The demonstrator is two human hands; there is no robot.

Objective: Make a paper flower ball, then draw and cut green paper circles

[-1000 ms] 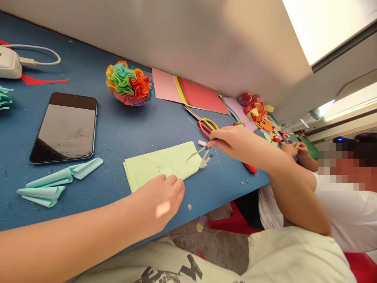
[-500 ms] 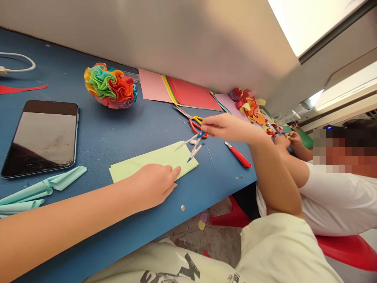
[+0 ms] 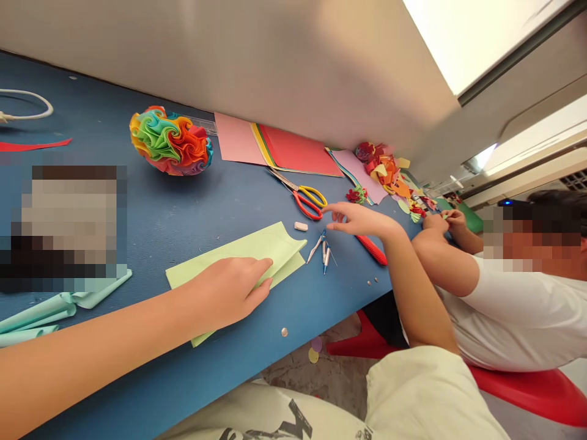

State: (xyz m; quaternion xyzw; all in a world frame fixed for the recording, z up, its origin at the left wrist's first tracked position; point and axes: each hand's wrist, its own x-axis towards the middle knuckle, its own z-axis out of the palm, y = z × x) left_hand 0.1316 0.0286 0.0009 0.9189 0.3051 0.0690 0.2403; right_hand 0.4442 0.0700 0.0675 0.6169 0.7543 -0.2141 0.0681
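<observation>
My left hand (image 3: 233, 284) grips the near edge of a folded light green paper (image 3: 247, 241) on the blue table (image 3: 257, 192). Its layers part and curl up at the right end. A faint curved line shows on the top layer. My right hand (image 3: 362, 220) hovers with fingers apart, holding nothing, just above a blue-and-white drawing compass (image 3: 326, 250) that lies on the table. Close by are scissors (image 3: 312, 201) with red and yellow handles, a white eraser (image 3: 301, 226), and a red-handled utility knife (image 3: 371, 249), partly hidden by my right hand.
A multicoloured paper ball (image 3: 172, 143) stands at the back left, beside stacked coloured sheets (image 3: 298, 146). Curled teal paper (image 3: 41, 311) lies at the left, below a blurred-out patch. Paper scraps (image 3: 389, 174) are heaped farther right, near a co-worker in a white shirt (image 3: 509, 318).
My right hand has let go of the compass, which now lies on the table. The green paper has shifted towards me and its layers have opened under my left hand.
</observation>
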